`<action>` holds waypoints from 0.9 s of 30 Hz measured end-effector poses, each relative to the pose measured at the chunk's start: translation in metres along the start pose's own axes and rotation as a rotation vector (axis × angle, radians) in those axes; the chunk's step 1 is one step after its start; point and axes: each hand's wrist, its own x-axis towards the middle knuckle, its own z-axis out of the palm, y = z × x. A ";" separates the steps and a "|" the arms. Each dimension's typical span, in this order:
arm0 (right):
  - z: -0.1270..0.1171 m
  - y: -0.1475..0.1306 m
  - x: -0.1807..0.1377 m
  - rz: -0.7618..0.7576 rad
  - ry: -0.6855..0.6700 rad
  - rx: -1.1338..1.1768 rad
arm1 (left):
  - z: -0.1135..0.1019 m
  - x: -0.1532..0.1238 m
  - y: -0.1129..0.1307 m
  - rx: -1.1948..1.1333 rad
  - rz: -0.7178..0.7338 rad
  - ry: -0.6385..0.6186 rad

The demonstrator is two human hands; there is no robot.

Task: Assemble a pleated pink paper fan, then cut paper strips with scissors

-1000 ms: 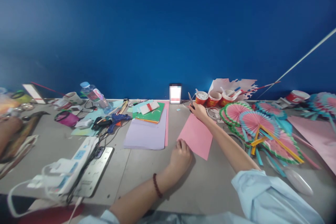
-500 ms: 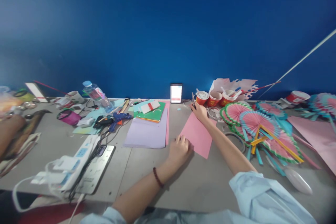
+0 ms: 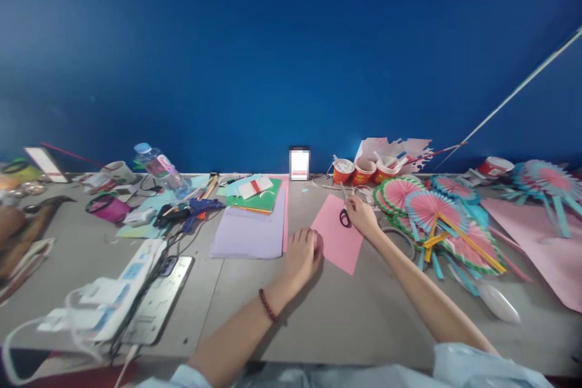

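Observation:
My right hand [image 3: 361, 216] holds a pair of scissors above the pink paper [image 3: 337, 248]; the black handle loop of the scissors [image 3: 345, 218] shows beside the fingers and the blades point away toward the paper cups. My left hand [image 3: 304, 256], with a dark red bead bracelet at the wrist, rests on the table by the left corner of that pink sheet. Its fingers are bent loosely, and their undersides are hidden. Left of this hand lies a stack of lilac paper [image 3: 250, 236], topped by green sheets [image 3: 266, 197] and a small white packet with a red band.
Red paper cups [image 3: 362, 173] stand at the back, near pleated paper fans [image 3: 436, 209] and a roll of tape [image 3: 404, 241]. On the left are a blue glue gun [image 3: 197, 209], a bottle [image 3: 163, 170], a power strip [image 3: 122, 291], a phone [image 3: 159, 303] and a hammer [image 3: 40, 224].
My right hand has drawn the scissors back from the cups toward the pink paper, so their handle now shows. The left hand has slid slightly left. The view has turned a little right.

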 end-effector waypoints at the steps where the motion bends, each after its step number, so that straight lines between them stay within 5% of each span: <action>1: -0.003 0.004 -0.006 0.002 -0.005 0.005 | 0.000 0.000 -0.001 -0.044 -0.006 0.001; 11: -0.028 0.025 -0.040 0.126 0.005 -0.258 | 0.003 0.000 -0.006 -0.169 -0.066 -0.005; 27: -0.019 0.042 -0.038 0.039 0.165 -0.366 | 0.008 0.004 -0.012 -0.128 -0.053 0.081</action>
